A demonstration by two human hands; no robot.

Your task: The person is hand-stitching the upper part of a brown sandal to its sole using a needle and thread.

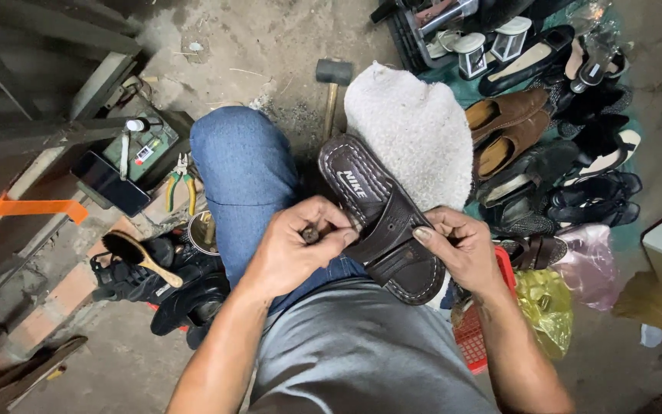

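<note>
Here: brown sandal (381, 218) on my lap, white label on its insole; my right hand (461, 249) grips the strap, my left hand (296, 245) pinches perhaps an awl (310, 234); white cloth (415, 130), hammer (333, 77) beyond.

At twelve o'clock from my two hands lies one dark brown sandal (381, 218) on one grey cloth (415, 130). One hammer (333, 77) sits further up, two tan loafers (503, 126) at two o'clock, one pair of pliers (181, 184) and one brush (138, 257) at nine.
</note>
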